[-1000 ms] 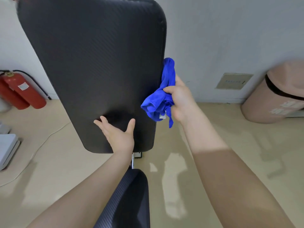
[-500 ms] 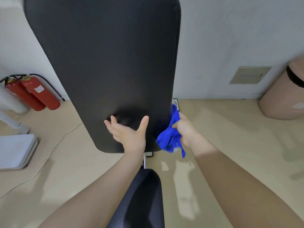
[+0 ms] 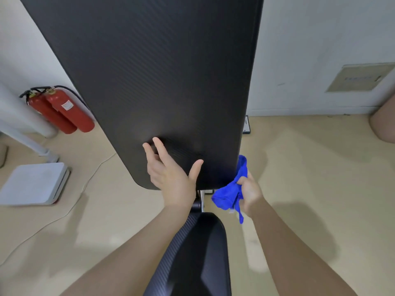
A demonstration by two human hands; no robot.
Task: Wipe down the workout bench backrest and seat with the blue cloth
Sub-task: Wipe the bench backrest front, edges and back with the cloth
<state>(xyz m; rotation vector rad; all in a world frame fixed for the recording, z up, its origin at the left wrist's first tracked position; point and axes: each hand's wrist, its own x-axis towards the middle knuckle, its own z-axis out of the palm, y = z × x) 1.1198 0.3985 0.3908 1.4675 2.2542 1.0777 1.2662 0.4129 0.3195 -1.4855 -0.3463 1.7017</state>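
Note:
The black padded backrest [image 3: 154, 67] stands raised and fills the upper middle of the view. Its lower edge ends just above the black seat [image 3: 192, 259], which sits at the bottom centre. My left hand [image 3: 171, 174] lies flat with fingers spread against the lower part of the backrest. My right hand [image 3: 250, 191] grips the bunched blue cloth [image 3: 230, 191] at the backrest's lower right corner, with the cloth pressed to the pad's side edge.
Two red fire extinguishers [image 3: 62, 110] lean at the wall on the left. A white flat device [image 3: 34, 184] and a thin cable [image 3: 64, 212] lie on the beige floor at left. A tan bin [image 3: 383, 124] stands at the far right.
My right hand has slid the blue cloth down the backrest's right edge from mid height to its lower corner. My left hand has stayed pressed on the lower pad.

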